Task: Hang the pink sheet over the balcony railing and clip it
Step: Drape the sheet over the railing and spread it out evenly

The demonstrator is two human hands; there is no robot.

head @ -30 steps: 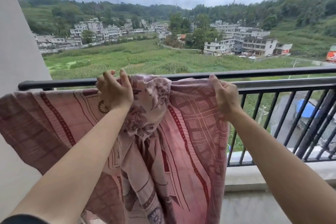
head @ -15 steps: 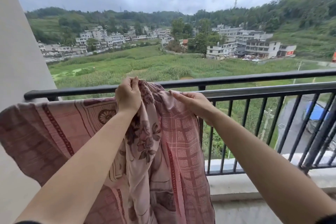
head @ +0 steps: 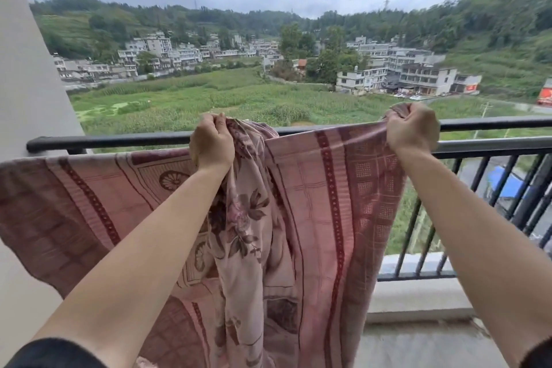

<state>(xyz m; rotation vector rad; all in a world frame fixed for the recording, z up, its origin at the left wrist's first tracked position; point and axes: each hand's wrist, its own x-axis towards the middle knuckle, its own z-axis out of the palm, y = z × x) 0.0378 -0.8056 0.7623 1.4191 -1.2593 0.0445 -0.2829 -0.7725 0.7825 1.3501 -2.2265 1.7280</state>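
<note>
Two bare hands are raised at the balcony railing (head: pixel 119 140), each fisted on the top edge of the pink sheet (head: pixel 313 203). Left hand (head: pixel 212 147): fingers curled tight around a bunched gather of floral-printed fabric, held at the level of the top rail, roughly midway along the visible span. Right hand (head: pixel 412 130): clenched on the sheet's upper right corner, lifted slightly above the top rail, with a tuft of cloth showing above the knuckles. Between the two fists the upper edge runs taut and nearly level, in front of the rail.

Left of the left hand, the sheet lies draped along the rail toward the wall (head: pixel 27 84) at the railing's left end, its lower edge hanging slack. Below the left hand, a loose fold of floral cloth drops in heavy creases down the near side of the railing. The right edge of the sheet hangs straight down from the right fist, in front of the vertical bars (head: pixel 478 176), which stand uncovered further right. Whether any fabric passes over to the outer side of the rail cannot be determined.
</note>
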